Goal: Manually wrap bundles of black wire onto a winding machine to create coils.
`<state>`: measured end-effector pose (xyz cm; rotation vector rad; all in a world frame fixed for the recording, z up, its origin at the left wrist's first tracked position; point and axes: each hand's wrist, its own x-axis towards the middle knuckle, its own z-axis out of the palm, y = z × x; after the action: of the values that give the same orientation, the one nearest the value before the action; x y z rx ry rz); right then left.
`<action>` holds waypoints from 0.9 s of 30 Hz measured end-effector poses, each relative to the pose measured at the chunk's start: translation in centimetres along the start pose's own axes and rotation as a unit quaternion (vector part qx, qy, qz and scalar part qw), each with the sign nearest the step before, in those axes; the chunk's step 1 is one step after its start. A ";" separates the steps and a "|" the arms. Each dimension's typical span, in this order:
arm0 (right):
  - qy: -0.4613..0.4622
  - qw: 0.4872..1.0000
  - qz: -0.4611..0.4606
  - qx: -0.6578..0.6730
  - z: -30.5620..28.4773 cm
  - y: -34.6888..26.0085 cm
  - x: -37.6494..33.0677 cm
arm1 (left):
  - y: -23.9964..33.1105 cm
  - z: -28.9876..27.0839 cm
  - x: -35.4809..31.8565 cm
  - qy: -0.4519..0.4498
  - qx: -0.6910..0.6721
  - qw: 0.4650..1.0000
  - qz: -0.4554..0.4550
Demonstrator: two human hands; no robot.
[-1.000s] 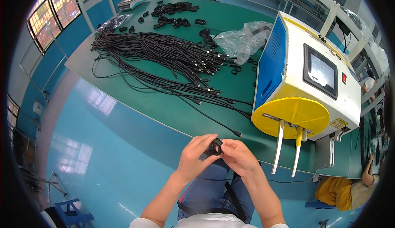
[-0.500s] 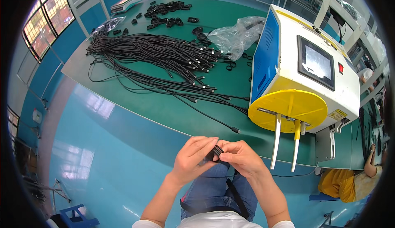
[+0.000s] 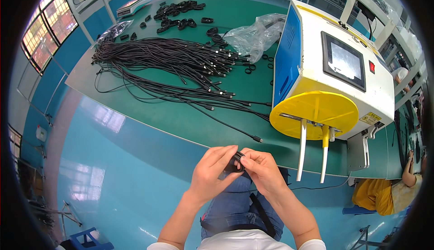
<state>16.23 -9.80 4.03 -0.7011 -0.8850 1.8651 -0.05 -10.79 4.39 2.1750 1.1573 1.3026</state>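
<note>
A small coil of black cable (image 3: 237, 161) is held between both hands, over my lap and just in front of the table's near edge. My left hand (image 3: 210, 172) grips the coil from the left, fingers pointing up along it. From the other side, my right hand (image 3: 262, 169) pinches it between thumb and fingers; part of the coil is hidden by the fingers. Beyond my hands, one loose black cable (image 3: 235, 130) reaches toward the table edge with its plug end. Behind it lies a large bundle of straight black cables (image 3: 158, 53) with metal plugs.
A white and blue machine (image 3: 334, 65) with a screen, a yellow disc (image 3: 316, 112) and two prongs stands at right, overhanging the edge. Coiled cables (image 3: 174, 13), a clear plastic bag (image 3: 255, 35) and a scale (image 3: 132, 7) lie on the green table (image 3: 172, 126). Another person (image 3: 389, 196) sits far right.
The view has shifted slightly, so the table and machine appear a little higher and further left. Both hands still hold the coil, with the fingers slightly rearranged around it.
</note>
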 end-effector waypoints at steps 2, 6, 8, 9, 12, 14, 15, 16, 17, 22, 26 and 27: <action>-0.004 1.000 0.019 0.016 -0.2 0.2 -0.1 | 0.2 -0.3 0.1 -0.016 0.002 1.000 -0.017; -0.020 0.999 0.035 0.027 -0.5 0.6 0.0 | -0.7 -0.1 -0.1 -0.019 0.000 1.000 -0.011; -0.026 0.999 0.037 0.029 -0.5 0.4 0.1 | -0.6 -0.2 -0.1 -0.018 0.012 1.000 -0.009; -0.017 0.999 0.036 -0.037 -0.3 -0.1 0.2 | -0.6 -0.3 -0.1 -0.018 0.024 1.000 -0.008; 0.002 0.985 0.035 -0.167 -0.3 -0.9 0.4 | -0.5 -0.4 0.0 -0.022 0.040 0.999 0.000; -0.005 0.989 0.068 -0.128 -0.6 -1.1 0.5 | -0.4 -0.4 0.3 -0.031 0.051 0.998 0.014; -0.009 0.990 0.084 -0.109 -0.8 -1.1 0.5 | -0.4 -0.3 0.3 -0.031 0.051 0.998 0.016; -0.008 0.991 0.082 -0.110 -0.9 -1.0 0.5 | -0.3 -0.3 0.4 -0.034 0.056 0.998 0.021; -0.015 0.994 0.087 -0.063 -1.0 -0.8 0.5 | -0.3 -0.3 0.4 -0.037 0.060 0.997 0.026; -0.047 0.994 0.086 0.055 -1.1 0.8 0.3 | -0.4 0.3 -0.2 -0.016 0.045 0.998 0.038; -0.036 0.996 0.080 0.031 -0.8 1.8 0.3 | -1.1 0.7 -1.2 -0.009 0.044 0.999 0.029; -0.025 0.996 0.081 0.014 -0.8 1.9 0.4 | -1.3 0.8 -1.3 -0.008 0.044 0.998 0.032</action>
<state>15.70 -9.78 2.03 -0.7304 -0.8533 2.0415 -0.27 -10.98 2.41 2.2984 1.1683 1.2801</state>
